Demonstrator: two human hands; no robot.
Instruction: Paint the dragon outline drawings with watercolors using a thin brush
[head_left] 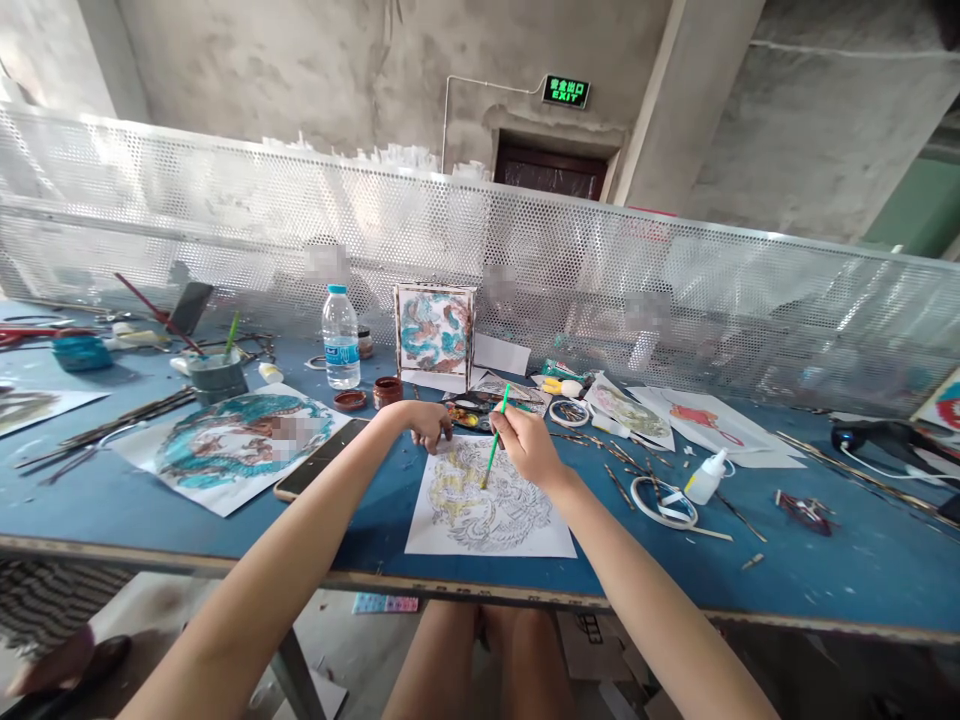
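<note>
My right hand (521, 440) is closed around a green paintbrush (497, 432). The brush slants down, its bristle end at a sheet of paper (420, 535) that bears a dense black line drawing. Yellow paint covers part of the drawing's left side. At the sheet's upper left edge rests my left hand (430, 424), its fingers loosely bent downward and a little apart, with nothing visible in them. Just beyond both hands sits a dark paint palette (471, 412) with yellow and other colours, partly hidden by the hands.
Left of the sheet lie a phone (324, 462) and a teal-and-brown painting (225, 440). A water bottle (341, 340), an open brown paint jar (388, 391) and a framed painting (436, 330) stand behind. Rightward are a white glue bottle (706, 480), a tape coil (664, 503) and sticks.
</note>
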